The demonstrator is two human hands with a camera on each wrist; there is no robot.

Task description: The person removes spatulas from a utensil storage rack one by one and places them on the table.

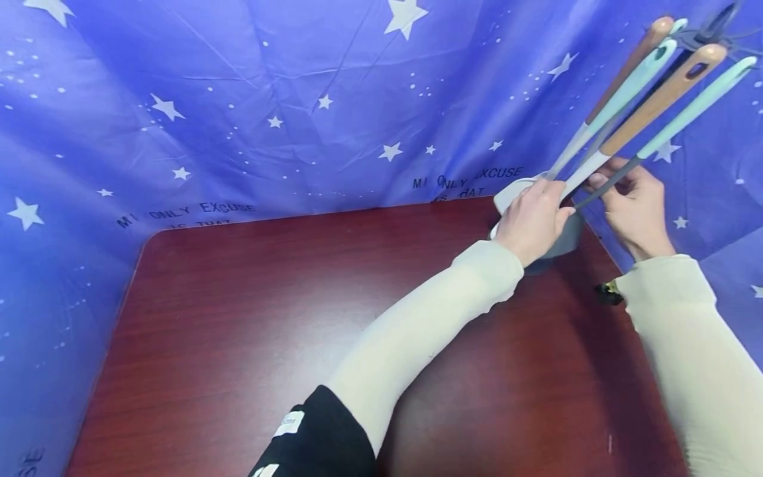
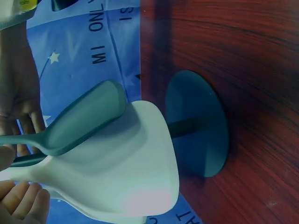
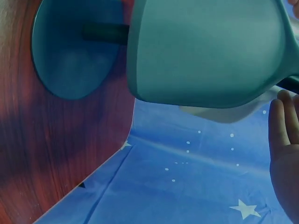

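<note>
Several long-handled kitchen utensils hang upright around a dark stand with a round base (image 2: 198, 123). In the head view, my left hand (image 1: 533, 215) grips the neck of a white spatula (image 2: 126, 172), its fingers curled in the left wrist view. My right hand (image 1: 638, 205) is at the stand's right side, by the shaft of a grey-green spatula (image 3: 210, 51). Its lower fingers look fairly straight in the right wrist view; whether thumb and index pinch a shaft is hidden. Wooden handles (image 1: 661, 99) and mint handles (image 1: 697, 109) lean up to the right.
The stand is at the far right corner of a dark red wooden table (image 1: 268, 331). Blue curtains with white stars (image 1: 268, 99) hang behind and beside the table. A small black-and-yellow thing (image 1: 609, 291) shows at the right sleeve's cuff.
</note>
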